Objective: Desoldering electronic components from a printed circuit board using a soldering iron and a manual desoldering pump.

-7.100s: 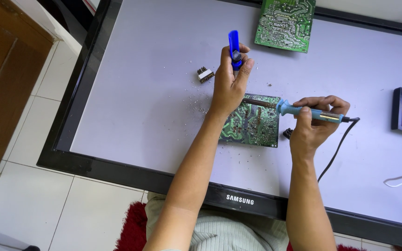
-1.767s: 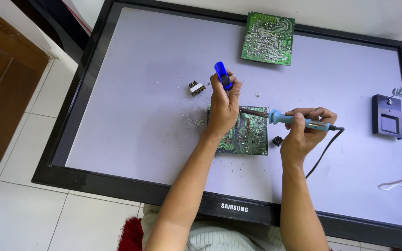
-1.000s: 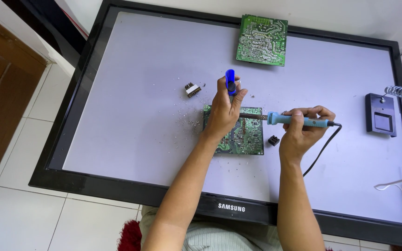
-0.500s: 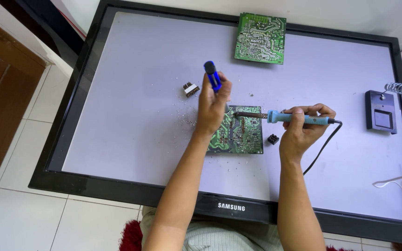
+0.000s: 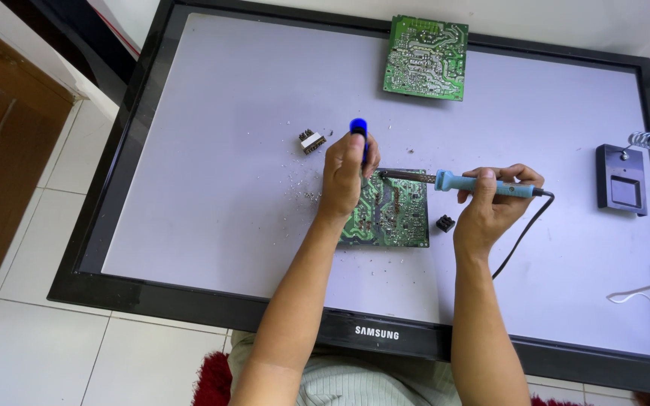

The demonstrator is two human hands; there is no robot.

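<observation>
Two hands work over one green board (image 5: 389,210). Left hand (image 5: 344,177) has its fingers (image 5: 355,158) clamped round a blue tool (image 5: 358,131), held upright with its rounded top showing above the knuckles and its lower end hidden against the board's upper left part. Right hand (image 5: 494,203) has its fingers (image 5: 517,177) wrapped on the light-blue handle of a soldering iron (image 5: 460,181), which lies nearly level, its dark metal tip reaching left over the board's top edge, close to the left hand. A black cord (image 5: 520,229) runs from the handle's rear down past the wrist.

The board is rectangular, green with pale traces, and lies flat near the middle of the surface (image 5: 189,150), a pale screen panel in a black frame. Small bits of debris are scattered to its left and below. A small black part (image 5: 445,222) sits just beside its right edge. A small metal-and-black component (image 5: 311,140) lies up left. A second green board (image 5: 426,57) lies near the top, well apart. A black stand (image 5: 621,189) with a coiled holder sits at right.
</observation>
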